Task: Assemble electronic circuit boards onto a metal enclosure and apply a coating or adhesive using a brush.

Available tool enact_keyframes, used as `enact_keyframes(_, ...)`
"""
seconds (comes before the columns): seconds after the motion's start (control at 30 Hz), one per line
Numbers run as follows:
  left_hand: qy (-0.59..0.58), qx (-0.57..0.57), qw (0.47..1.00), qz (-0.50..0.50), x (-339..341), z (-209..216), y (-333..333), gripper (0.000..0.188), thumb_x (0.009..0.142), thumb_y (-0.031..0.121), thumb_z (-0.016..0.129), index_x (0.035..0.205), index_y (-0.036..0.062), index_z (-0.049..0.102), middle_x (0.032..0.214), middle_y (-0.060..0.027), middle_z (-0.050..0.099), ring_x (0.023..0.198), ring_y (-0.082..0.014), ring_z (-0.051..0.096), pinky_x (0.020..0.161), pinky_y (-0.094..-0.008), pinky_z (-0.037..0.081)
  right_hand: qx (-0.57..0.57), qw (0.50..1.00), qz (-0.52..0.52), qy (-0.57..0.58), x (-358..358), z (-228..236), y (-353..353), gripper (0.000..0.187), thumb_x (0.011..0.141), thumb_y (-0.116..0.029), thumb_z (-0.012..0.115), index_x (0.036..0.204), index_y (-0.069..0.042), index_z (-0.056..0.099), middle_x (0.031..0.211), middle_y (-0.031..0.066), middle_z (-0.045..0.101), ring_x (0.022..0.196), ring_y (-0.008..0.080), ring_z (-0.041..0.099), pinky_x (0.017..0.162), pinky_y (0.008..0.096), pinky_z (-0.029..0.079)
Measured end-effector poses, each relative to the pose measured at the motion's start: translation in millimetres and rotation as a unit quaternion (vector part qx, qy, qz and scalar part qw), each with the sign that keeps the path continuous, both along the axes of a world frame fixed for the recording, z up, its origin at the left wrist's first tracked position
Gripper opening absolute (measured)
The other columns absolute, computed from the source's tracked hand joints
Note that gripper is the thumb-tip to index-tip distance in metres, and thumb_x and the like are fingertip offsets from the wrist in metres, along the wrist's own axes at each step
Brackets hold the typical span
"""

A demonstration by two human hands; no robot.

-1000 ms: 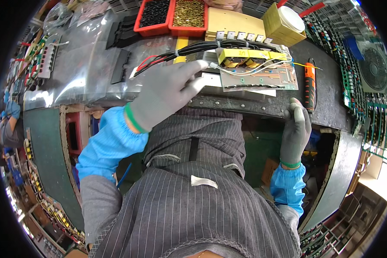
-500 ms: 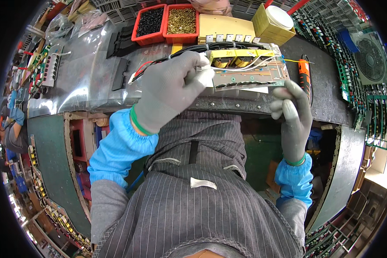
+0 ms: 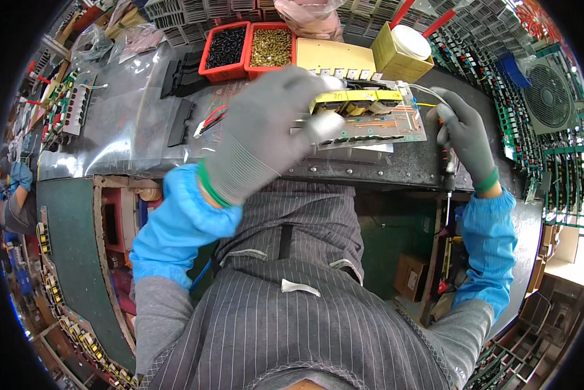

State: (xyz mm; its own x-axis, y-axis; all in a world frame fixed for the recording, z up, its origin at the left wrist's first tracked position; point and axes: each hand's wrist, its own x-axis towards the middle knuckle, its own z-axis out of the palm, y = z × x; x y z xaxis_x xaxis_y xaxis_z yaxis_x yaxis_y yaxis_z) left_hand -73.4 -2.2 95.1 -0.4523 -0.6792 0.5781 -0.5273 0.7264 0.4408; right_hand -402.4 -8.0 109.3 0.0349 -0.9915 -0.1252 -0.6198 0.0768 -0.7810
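Note:
My left hand (image 3: 266,123), in a grey glove with pale fingertips, is blurred over the left end of a circuit board (image 3: 412,128). Its thumb and forefinger stand apart, and nothing shows between them. The board carries a row of yellow-topped transformers (image 3: 360,96) and white wires. At the board's right, my right hand (image 3: 466,127), gloved alike, is closed around a slim tool (image 3: 448,179), whose lower part shows beneath the fingers at the bench's front edge. A white wire (image 3: 428,89) reaches the right fingertips; whether they pinch it too, I cannot tell.
Two red bins, one with black parts (image 3: 226,52) and one with brass-coloured parts (image 3: 270,47), stand behind the board. A yellow box (image 3: 396,58) with a white tub (image 3: 411,41) is at back right. Black strips (image 3: 182,122) lie left. A fan (image 3: 552,96) and racked boards stand right.
My right hand has moved right and closed around the tool, which was lying on the bench. My left hand has opened its pinch near the board's left end. The view has shifted slightly.

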Motion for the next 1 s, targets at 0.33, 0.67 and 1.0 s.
enact_keyframes(0.33, -0.082, 0.068, 0.994, 0.032, 21, -40, -29, 0.048, 0.080, 0.008, 0.061, 0.128, 0.0103, 0.056, 0.116, -0.0133, 0.059, 0.108, -0.0331, 0.058, 0.093, -0.0408, 0.048, -0.362, 0.740, 0.291, 0.487, -24, -56, -47, 0.053, 0.083, -0.012, 0.053, 0.135, -0.017, 0.052, 0.142, 0.0015, 0.049, 0.128, 0.0247, 0.046, 0.099, 0.0403, 0.041)
enact_keyframes(0.67, -0.141, 0.343, 0.926, -0.074, 14, -17, -72, 0.067, 0.078, 0.043, 0.075, 0.121, -0.0053, 0.057, 0.108, -0.0217, 0.065, 0.100, -0.0306, 0.065, 0.089, -0.0385, 0.049, -0.354, 0.777, 0.299, 0.427, -21, -75, -45, 0.064, 0.080, -0.008, 0.058, 0.142, -0.009, 0.043, 0.143, 0.0107, 0.046, 0.125, 0.0297, 0.049, 0.104, 0.0419, 0.038)
enact_keyframes(1.0, -0.137, 0.395, 0.908, -0.017, 10, -12, -69, 0.069, 0.075, 0.049, 0.078, 0.116, -0.0040, 0.061, 0.097, -0.0179, 0.068, 0.093, -0.0263, 0.066, 0.085, -0.0373, 0.051, -0.357, 0.784, 0.295, 0.414, -23, -83, -49, 0.065, 0.079, -0.007, 0.060, 0.141, -0.007, 0.043, 0.142, 0.0118, 0.047, 0.122, 0.0315, 0.051, 0.102, 0.0428, 0.040)
